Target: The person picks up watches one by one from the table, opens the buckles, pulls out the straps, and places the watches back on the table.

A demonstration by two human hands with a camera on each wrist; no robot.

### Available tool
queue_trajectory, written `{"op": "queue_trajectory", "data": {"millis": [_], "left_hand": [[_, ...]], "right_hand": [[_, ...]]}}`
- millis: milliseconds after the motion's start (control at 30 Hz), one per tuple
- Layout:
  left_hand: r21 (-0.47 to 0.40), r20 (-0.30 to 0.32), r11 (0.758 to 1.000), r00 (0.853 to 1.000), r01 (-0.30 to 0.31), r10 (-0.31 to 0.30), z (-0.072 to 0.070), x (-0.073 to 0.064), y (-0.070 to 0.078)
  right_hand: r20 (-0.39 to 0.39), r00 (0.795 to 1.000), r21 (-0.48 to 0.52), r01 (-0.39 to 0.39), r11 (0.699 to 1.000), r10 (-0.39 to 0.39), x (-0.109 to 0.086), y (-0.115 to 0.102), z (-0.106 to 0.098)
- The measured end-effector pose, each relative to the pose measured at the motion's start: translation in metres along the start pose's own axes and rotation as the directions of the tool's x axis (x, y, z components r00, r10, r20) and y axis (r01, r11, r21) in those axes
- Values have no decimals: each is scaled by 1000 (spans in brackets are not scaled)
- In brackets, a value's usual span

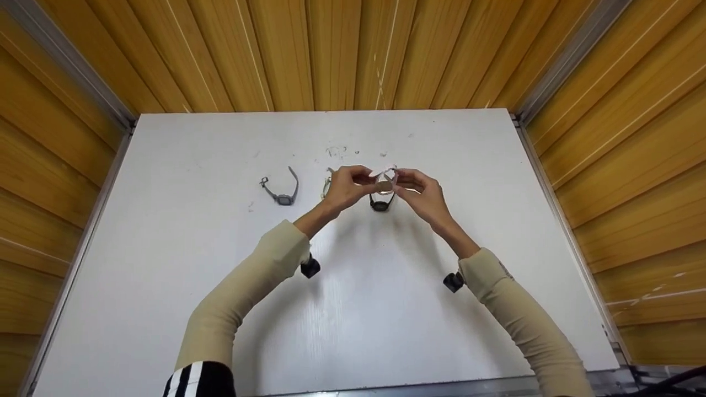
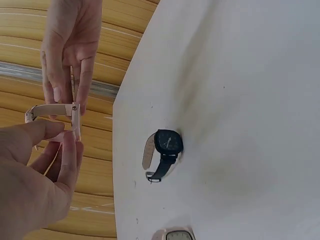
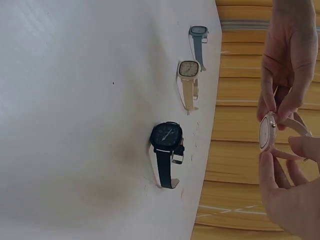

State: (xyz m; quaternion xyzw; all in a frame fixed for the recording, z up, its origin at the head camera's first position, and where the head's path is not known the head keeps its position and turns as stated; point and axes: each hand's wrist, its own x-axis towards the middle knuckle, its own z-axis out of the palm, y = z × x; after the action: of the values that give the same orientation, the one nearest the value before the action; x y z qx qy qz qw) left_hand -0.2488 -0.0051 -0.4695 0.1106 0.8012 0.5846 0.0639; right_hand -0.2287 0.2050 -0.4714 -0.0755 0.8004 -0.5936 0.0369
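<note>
A pale pink wristwatch (image 3: 267, 132) with a round face is held up off the table between both hands, its strap curved into a loop. My left hand (image 1: 346, 190) pinches one side of it between thumb and fingers. On the opposite side, my right hand (image 1: 424, 197) grips it, thumb by the strap and fingertips at the case. Just below the hands in the head view, a black wristwatch (image 1: 380, 206) stands on the table. A cream wristwatch (image 3: 188, 69) is partly hidden behind my left hand in the head view.
A grey-blue wristwatch (image 1: 284, 199) lies farther left on the white table (image 1: 342, 331), strap spread open. Wood-look panels (image 1: 331, 55) wall in the back and sides. Small dark marks (image 1: 336, 150) dot the tabletop beyond the hands.
</note>
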Motion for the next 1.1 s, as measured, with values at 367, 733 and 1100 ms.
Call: {"op": "queue_trajectory", "data": {"millis": [367, 733, 1100], "left_hand": [[44, 10, 991, 992, -127, 126, -15, -36, -41], [126, 40, 938, 947, -322, 319, -9, -56, -64], [177, -15, 904, 917, -390, 399, -1, -64, -55]], "right_hand": [[128, 960, 38, 247, 968, -250, -14, 10, 31], [129, 950, -65, 295, 953, -285, -41, -7, 48], [74, 958, -36, 280, 959, -277, -40, 15, 55]]}}
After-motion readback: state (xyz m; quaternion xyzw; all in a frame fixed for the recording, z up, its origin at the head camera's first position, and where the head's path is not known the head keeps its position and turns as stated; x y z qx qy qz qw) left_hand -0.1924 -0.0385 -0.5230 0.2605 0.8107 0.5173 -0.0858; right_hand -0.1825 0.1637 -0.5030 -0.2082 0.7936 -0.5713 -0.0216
